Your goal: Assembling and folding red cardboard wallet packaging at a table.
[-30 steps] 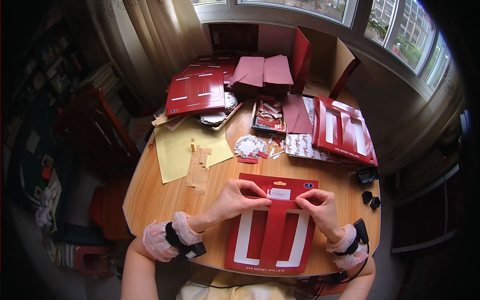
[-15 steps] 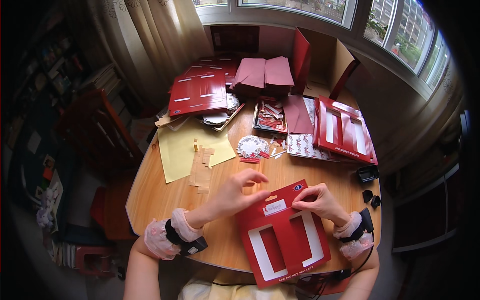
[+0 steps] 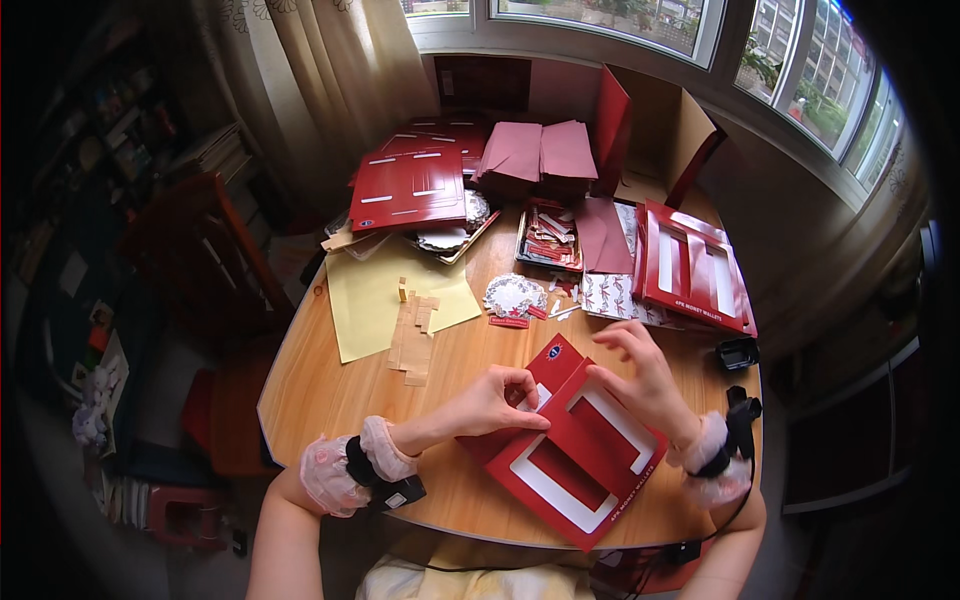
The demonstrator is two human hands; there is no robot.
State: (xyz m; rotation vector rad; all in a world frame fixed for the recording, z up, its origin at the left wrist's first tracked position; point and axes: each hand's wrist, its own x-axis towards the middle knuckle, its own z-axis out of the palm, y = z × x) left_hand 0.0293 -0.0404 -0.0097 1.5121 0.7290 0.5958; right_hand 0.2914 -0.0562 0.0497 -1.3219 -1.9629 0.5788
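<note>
A red cardboard packaging sleeve (image 3: 598, 432) with two white-edged window cut-outs lies tilted on the table in front of me. Its front panel stands a little apart from the red back panel (image 3: 552, 362), which carries a round blue emblem. My left hand (image 3: 493, 402) pinches the panel's upper left edge between thumb and fingers. A small white label partly shows behind those fingers. At the sleeve's upper right, my right hand (image 3: 645, 382) has its fingers raised and apart, its thumb close to the front panel's edge; whether the thumb touches cannot be made out.
Yellow paper (image 3: 375, 315) and brown tape strips (image 3: 410, 345) lie left. Beyond are a lacy round paper piece (image 3: 514, 295), a tray of small tags (image 3: 548, 235), pink envelopes (image 3: 567, 150) and flat red sleeves (image 3: 410, 185). More sleeves (image 3: 695, 265) and a black container (image 3: 738, 352) are right.
The sleeve has turned clockwise and its front panel has parted from the back. My left hand has closed on its edge; my right hand has released its pinch and lifted its fingers.
</note>
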